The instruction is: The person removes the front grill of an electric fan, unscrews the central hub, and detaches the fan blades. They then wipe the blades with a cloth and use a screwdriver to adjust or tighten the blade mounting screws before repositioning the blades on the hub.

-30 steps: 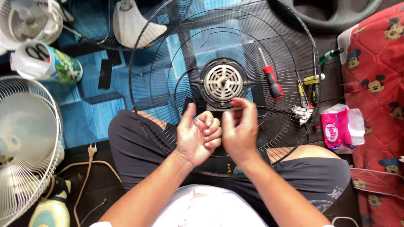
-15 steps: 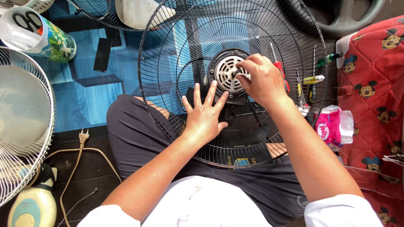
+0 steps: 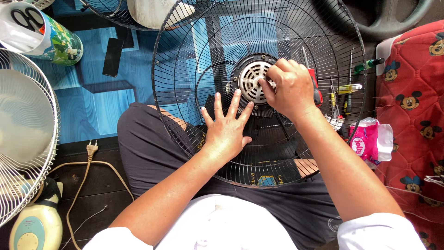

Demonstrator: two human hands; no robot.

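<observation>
Right hand (image 3: 289, 88) unmoved on fan hub (image 3: 252, 81)

Blue patterned floor mat (image 3: 99, 99) is covering the floor, dark bare floor (image 3: 99, 192) showing at 7 o'clock. Lying on it: printed cup (image 3: 39, 34) with scissors at 10, black flat piece (image 3: 113, 56) at 11, plug and cord (image 3: 90, 153) at 8, screwdrivers (image 3: 344, 90) at 3, pink packet (image 3: 367, 141) at 4.
</observation>
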